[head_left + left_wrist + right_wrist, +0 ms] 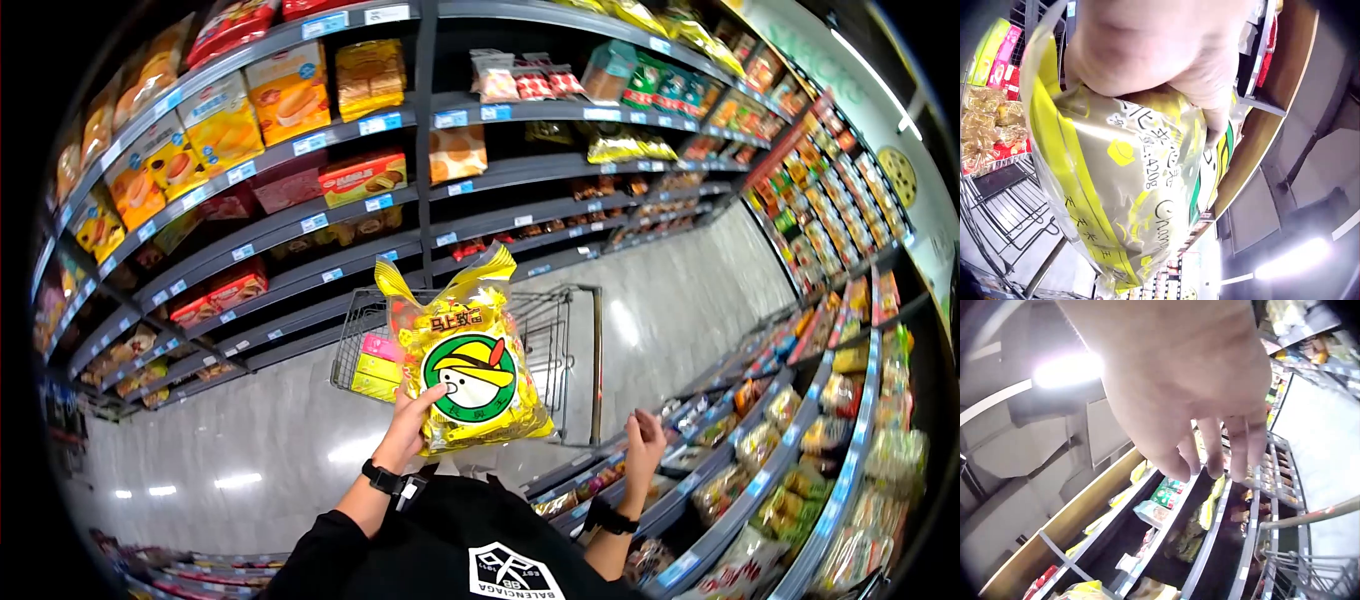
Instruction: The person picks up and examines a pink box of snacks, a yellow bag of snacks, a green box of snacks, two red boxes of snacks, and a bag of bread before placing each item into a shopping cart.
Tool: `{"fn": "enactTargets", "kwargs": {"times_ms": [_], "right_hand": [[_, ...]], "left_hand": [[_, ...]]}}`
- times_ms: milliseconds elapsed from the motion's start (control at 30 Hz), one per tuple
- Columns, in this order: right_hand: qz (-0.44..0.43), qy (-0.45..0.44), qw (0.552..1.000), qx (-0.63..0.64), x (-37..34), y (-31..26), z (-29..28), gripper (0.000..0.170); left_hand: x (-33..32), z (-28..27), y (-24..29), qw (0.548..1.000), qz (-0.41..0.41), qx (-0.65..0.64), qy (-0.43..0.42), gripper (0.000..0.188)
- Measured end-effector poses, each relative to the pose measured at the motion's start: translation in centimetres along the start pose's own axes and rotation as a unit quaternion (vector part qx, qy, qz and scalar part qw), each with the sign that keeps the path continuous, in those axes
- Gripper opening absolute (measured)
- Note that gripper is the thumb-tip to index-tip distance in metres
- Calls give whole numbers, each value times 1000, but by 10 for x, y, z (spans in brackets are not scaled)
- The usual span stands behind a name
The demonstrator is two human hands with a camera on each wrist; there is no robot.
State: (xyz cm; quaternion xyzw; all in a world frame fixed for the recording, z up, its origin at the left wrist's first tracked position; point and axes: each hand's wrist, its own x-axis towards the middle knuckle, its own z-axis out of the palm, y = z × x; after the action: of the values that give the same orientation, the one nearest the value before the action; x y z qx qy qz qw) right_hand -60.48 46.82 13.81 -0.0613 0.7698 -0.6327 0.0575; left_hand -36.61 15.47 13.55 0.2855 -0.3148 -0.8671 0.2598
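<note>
A large yellow and clear bag (pixel 470 340) with a green round logo of a bird in a hat is upright over the cart. The left hand (pixel 408 425) grips its lower left side, thumb on the front. In the left wrist view the left hand (pixel 1154 50) covers the top of the bag (pixel 1129 162), fingers curled round its edge. Out to the right of the bag, the right hand (pixel 643 450) is raised with loosely bent fingers and holds nothing. The right wrist view shows the right hand (pixel 1191 394) with fingers hanging loose.
Below the bag stands a wire cart (pixel 575 350) with pink and yellow boxes (pixel 376 375) inside; golden wrapped packs (pixel 991 122) also show there. Shelves (pixel 300 145) of packaged food run along the far side and left, and more shelves (pixel 835 420) line the right. Grey floor (pixel 260 440) lies between.
</note>
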Motion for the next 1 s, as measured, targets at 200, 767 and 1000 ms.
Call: {"fn": "enactTargets", "kwargs": {"times_ms": [200, 767, 1000], "right_hand": [[4, 17, 1000, -8, 74, 91, 23, 36], [133, -379, 846, -350, 178, 283, 23, 112], [101, -466, 783, -399, 221, 253, 53, 115]], "left_hand": [[32, 1, 2, 996, 10, -78, 45, 59], [90, -10, -44, 986, 57, -153, 26, 100], [19, 9, -81, 994, 18, -93, 54, 98]]}}
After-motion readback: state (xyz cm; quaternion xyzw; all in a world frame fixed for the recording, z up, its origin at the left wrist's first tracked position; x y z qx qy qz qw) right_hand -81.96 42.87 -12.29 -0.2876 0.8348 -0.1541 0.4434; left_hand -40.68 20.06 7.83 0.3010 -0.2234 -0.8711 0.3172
